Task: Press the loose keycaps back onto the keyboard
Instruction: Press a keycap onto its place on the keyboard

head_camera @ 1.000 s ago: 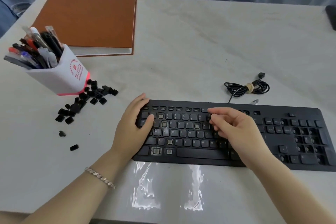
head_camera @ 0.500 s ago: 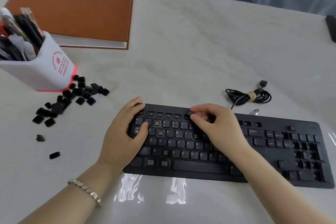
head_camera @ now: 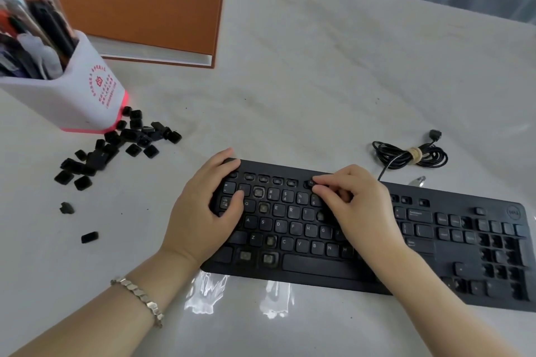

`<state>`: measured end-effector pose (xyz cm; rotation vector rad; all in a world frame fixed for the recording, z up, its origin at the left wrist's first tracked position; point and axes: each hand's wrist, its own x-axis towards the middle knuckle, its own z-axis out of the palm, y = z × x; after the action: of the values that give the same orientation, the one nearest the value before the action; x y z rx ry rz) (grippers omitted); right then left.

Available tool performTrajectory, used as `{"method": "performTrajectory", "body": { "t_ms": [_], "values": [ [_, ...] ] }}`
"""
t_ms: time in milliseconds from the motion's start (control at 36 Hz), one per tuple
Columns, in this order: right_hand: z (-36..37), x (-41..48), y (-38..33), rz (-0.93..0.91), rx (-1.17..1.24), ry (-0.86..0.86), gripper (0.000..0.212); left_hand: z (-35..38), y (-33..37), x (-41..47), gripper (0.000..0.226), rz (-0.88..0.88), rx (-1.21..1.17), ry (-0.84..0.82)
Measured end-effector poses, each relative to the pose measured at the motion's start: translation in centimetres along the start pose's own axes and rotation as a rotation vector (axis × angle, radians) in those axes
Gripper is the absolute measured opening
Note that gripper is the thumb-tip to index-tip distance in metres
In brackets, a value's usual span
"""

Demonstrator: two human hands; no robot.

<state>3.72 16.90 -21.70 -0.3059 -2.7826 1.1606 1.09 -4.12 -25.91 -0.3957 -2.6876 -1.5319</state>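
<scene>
Keyboard (head_camera: 435, 243) runs left-right, spacebar edge nearest. Left hand (head_camera: 203, 211) flat, fingers (head_camera: 224, 164) apart, on its left end; right hand (head_camera: 362, 209) fingers (head_camera: 327, 180) curl onto a top-row keycap (head_camera: 309, 183), can't tell if pinching.

- The keyboard (head_camera: 319, 266) lies on the table (head_camera: 319, 81), with several sockets bare.
- The left hand (head_camera: 203, 211) rests flat on its left end, thumb on the keys.
- The right hand (head_camera: 365, 211), fingers curled, touches the top rows. Whether it pinches anything is unclear.
- Loose keycaps (head_camera: 116, 148) lie scattered beside the cup (head_camera: 72, 95).
- A coiled cable (head_camera: 412, 155) lies behind the keyboard.
</scene>
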Motion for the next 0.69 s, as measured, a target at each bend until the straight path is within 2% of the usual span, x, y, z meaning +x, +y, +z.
{"method": "performTrajectory", "body": {
  "t_ms": [139, 389, 528, 583, 667, 694],
  "values": [
    [-0.3, 0.2, -0.1, -0.013, -0.014, -0.036, 0.011, 0.0, 0.0, 0.0, 0.042, 0.002, -0.002, 0.004],
    [-0.2, 0.5, -0.6, -0.065, -0.178, -0.107, 0.014, 0.2, 0.0, 0.0, 0.043, -0.029, -0.044, 0.009],
    [-0.3, 0.6, -1.6, -0.110, -0.385, -0.191, 0.018, 0.2, 0.0, 0.0, 0.044, -0.022, -0.036, 0.020],
    [0.0, 0.5, -2.0, -0.198, -0.542, -0.166, 0.005, 0.3, 0.1, 0.0, 0.043, -0.018, -0.034, 0.022],
    [0.3, 0.4, -2.6, -0.288, -0.705, -0.136, 0.032, 0.2, 0.1, 0.0, 0.042, -0.017, -0.040, 0.022],
    [0.4, 0.3, -2.5, -0.313, -0.743, -0.125, 0.034, 0.2, 0.0, 0.0, 0.042, -0.013, -0.041, 0.023]
  ]
}}
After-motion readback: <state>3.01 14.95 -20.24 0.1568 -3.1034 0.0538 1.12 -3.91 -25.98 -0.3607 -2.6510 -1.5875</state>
